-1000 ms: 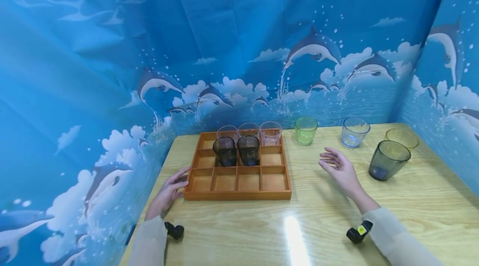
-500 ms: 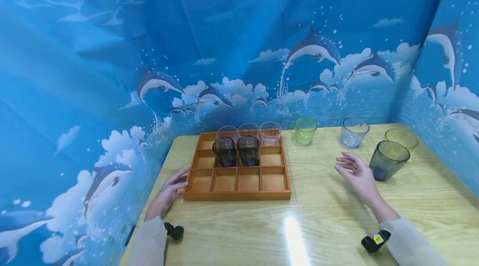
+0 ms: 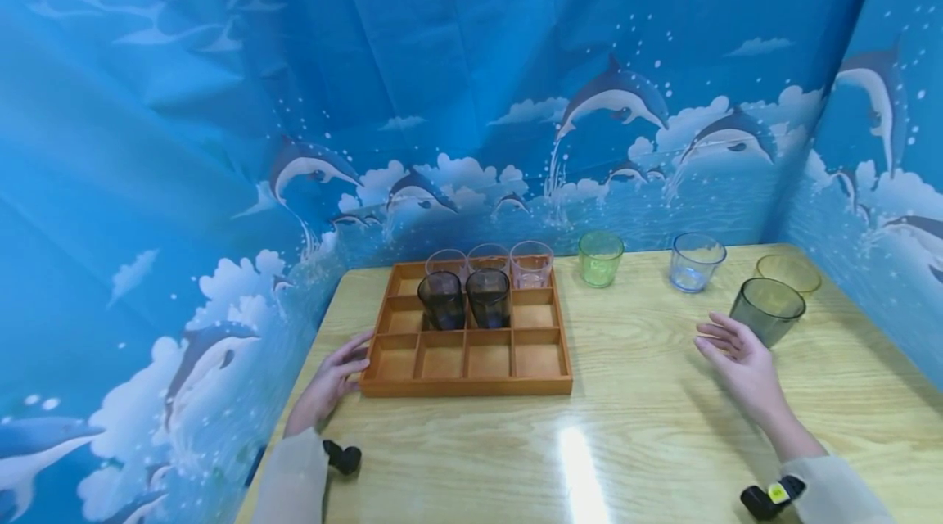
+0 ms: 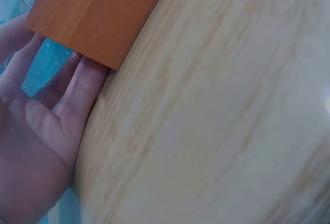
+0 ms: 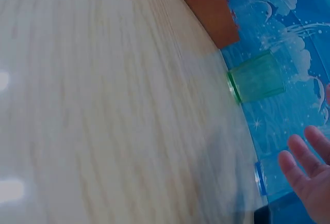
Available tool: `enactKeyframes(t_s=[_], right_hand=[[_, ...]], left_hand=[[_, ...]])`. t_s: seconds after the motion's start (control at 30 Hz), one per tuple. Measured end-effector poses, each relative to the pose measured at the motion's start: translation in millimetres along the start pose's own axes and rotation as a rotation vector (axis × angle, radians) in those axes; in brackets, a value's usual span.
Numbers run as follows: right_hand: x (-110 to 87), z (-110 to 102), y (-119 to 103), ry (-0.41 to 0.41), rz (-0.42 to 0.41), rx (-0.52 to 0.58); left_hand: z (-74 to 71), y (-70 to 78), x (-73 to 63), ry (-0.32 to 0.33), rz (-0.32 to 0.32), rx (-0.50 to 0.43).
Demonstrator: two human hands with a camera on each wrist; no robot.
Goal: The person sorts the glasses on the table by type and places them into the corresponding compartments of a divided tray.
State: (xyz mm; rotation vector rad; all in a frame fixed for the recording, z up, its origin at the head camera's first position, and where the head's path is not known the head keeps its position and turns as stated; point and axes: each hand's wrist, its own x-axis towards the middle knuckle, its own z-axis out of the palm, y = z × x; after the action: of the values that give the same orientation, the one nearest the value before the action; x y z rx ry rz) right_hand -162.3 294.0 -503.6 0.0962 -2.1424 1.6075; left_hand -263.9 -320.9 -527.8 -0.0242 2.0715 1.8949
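My left hand (image 3: 329,383) rests against the left side of a divided wooden tray (image 3: 471,386), its fingers along the edge; the left wrist view shows the fingers touching the tray's corner (image 4: 87,22). Two dark glasses (image 3: 444,307) stand in the middle row, and several clear pinkish glasses (image 3: 532,268) stand in the back row. At the right, my right hand (image 3: 744,368) hovers over the table with fingers loosely spread, holding nothing. Just behind it is a grey-green glass (image 3: 769,311), partly hidden by the fingers; whether they touch is unclear.
Right of the tray stand a green glass (image 3: 600,262), a blue glass (image 3: 695,266) and a yellowish glass (image 3: 799,272). A blue dolphin-print curtain (image 3: 471,98) hangs behind and beside the wooden table (image 3: 471,458).
The right hand has moved right and slightly toward the front edge, from left of the grey-green glass to just in front of it. My left hand and the tray have stayed put.
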Motion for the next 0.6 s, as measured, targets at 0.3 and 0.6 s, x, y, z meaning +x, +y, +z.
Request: enactKeyframes(t_s=[0.3,0.6], right_hand=[[-9.5,-20,14,0.116,0.116,-0.096],[-8.6,-35,13,0.394,0.263,-0.129]], left_hand=[[-1.0,-0.8,0.7,0.000,0.001,-0.002],[-0.9,-1.4,0.9,0.005,0.001,-0.001]])
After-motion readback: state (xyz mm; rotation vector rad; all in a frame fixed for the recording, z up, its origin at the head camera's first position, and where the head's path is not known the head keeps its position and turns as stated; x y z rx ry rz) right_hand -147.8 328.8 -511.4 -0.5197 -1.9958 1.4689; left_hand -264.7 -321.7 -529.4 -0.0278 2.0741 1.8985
